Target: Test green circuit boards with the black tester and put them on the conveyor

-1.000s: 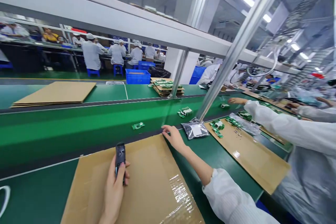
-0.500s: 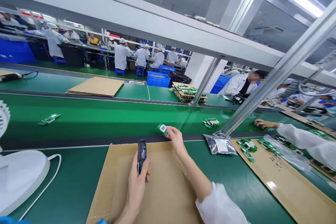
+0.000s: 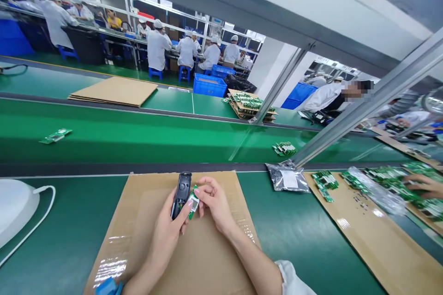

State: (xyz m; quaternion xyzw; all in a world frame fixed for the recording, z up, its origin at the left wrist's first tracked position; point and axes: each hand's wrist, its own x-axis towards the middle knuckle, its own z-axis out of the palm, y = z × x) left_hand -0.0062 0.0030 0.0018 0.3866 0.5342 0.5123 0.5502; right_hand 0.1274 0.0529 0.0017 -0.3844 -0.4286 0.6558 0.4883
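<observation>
My left hand [image 3: 168, 223] is closed around a black plastic housing [image 3: 183, 187], long and narrow, with its hollow inner side facing up. Beside it, my right hand [image 3: 215, 203] pinches a small green circuit board [image 3: 194, 203] that carries a pale square part. The board is close against the housing's right side, and my left thumb reaches its edge. Both hands are above a brown cardboard sheet [image 3: 207, 258] on the green bench.
A green belt [image 3: 155, 136] runs behind the cardboard, bearing a single board [image 3: 56, 136] and a board cluster [image 3: 284, 148]. A silvery bag [image 3: 287, 177] lies by a slanted metal post [image 3: 346, 124]. Right, a co-worker's hand [image 3: 425, 185] is over several boards. A white appliance base [image 3: 15, 212] stands left.
My right hand has brought the circuit board from the belt's near edge down and left to the housing. The view has tilted, and the co-worker's hand has moved from the belt to the boards.
</observation>
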